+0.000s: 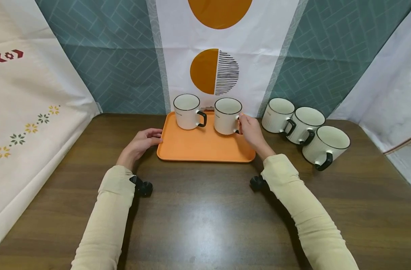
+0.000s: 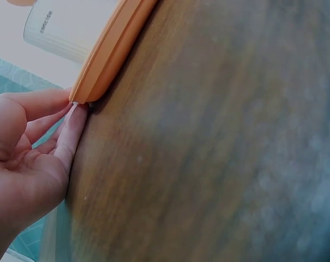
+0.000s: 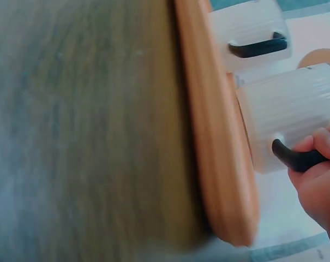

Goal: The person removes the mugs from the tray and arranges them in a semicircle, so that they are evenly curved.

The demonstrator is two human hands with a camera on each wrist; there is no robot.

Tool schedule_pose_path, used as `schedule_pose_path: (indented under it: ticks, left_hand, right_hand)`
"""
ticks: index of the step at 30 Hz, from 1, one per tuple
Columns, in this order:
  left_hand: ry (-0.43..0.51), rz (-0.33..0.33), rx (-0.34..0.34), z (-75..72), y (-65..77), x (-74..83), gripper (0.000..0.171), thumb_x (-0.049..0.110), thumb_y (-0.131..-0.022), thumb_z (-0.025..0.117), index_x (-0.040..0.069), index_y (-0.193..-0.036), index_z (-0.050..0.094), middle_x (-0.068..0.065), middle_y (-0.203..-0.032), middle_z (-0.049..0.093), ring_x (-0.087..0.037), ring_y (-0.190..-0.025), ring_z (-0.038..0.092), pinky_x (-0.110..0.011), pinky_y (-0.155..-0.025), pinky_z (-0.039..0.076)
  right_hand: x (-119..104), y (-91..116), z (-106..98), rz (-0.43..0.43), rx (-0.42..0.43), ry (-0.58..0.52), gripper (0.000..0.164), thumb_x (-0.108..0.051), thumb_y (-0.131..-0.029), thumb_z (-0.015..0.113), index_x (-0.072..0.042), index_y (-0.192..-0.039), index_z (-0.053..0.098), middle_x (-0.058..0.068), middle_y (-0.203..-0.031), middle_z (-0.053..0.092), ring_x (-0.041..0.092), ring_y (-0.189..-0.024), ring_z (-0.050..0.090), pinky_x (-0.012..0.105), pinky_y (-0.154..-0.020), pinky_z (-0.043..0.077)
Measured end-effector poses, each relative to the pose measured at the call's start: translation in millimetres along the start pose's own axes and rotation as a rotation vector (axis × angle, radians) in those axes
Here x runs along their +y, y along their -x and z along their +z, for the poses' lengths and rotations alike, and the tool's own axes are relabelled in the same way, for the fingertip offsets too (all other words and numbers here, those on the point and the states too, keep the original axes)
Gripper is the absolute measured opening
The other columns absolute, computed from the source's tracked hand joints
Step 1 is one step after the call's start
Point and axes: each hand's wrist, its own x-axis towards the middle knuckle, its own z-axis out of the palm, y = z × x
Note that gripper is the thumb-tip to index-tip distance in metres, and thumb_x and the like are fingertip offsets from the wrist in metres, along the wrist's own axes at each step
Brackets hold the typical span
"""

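An orange tray (image 1: 198,148) lies on the table with two white, black-rimmed mugs standing on it. At its left edge, my left hand (image 1: 143,144) pinches the rim; the left wrist view has the fingertips (image 2: 77,112) above and below that edge. My right hand (image 1: 251,131) grips the black handle (image 3: 298,158) of the right-hand mug (image 1: 225,118), fingers wrapped round it. This mug is upright over the tray, its base close to the surface. The left-hand mug (image 1: 186,114) stands upright near the back, handle pointing right.
Three more white mugs cluster to the right of the tray: a back one (image 1: 278,116), a middle one (image 1: 305,123) and a front one (image 1: 327,144), their dark handles turned forward. Patterned cloth (image 1: 124,75) hangs behind the brown table (image 1: 192,210).
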Motion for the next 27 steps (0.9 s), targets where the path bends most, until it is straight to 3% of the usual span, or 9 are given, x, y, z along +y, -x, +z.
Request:
schedule_pose_path:
  ticks: [7, 16, 22, 27]
  left_hand:
    - [0.016, 0.002, 0.003, -0.6, 0.5, 0.2, 0.049, 0.002, -0.095, 0.056, -0.008, -0.141, 0.04, -0.021, -0.125, 0.048, -0.014, -0.098, 0.051, -0.021, -0.087, 0.044]
    - [0.021, -0.013, 0.001, 1.5, 1.9, 1.0, 0.051, 0.003, -0.095, 0.056, -0.007, -0.142, 0.038, -0.022, -0.128, 0.046, -0.017, -0.101, 0.05, -0.029, -0.095, 0.041]
    - [0.023, -0.028, -0.001, 1.1, -0.1, 1.0, 0.051, 0.003, -0.096, 0.055, -0.007, -0.143, 0.037, -0.023, -0.131, 0.045, -0.022, -0.106, 0.048, -0.037, -0.103, 0.037]
    - [0.029, -0.025, -0.002, 0.9, -0.2, 2.8, 0.051, 0.003, -0.096, 0.055, -0.007, -0.143, 0.036, -0.024, -0.132, 0.044, -0.024, -0.109, 0.047, -0.04, -0.105, 0.035]
  right_hand:
    - [-20.3, 12.1, -22.0, 0.028, 0.009, -0.178, 0.043, -0.027, -0.105, 0.038, 0.01, -0.083, 0.046, 0.004, -0.065, 0.04, 0.014, -0.06, 0.037, 0.027, -0.061, 0.036]
    - [-52.4, 36.0, -62.1, -0.038, -0.055, -0.368, 0.037, -0.016, -0.105, 0.035, -0.003, -0.071, 0.045, -0.003, -0.059, 0.032, 0.01, -0.054, 0.029, 0.025, -0.056, 0.03]
    - [-61.8, 55.6, -97.0, -0.087, -0.107, -0.405, 0.038, -0.017, -0.105, 0.036, -0.004, -0.071, 0.045, 0.001, -0.059, 0.026, 0.016, -0.055, 0.023, 0.029, -0.058, 0.026]
    - [-57.1, 73.1, -126.2, -0.144, -0.144, -0.433, 0.038, -0.017, -0.105, 0.037, -0.004, -0.071, 0.044, 0.006, -0.061, 0.02, 0.019, -0.056, 0.016, 0.034, -0.061, 0.017]
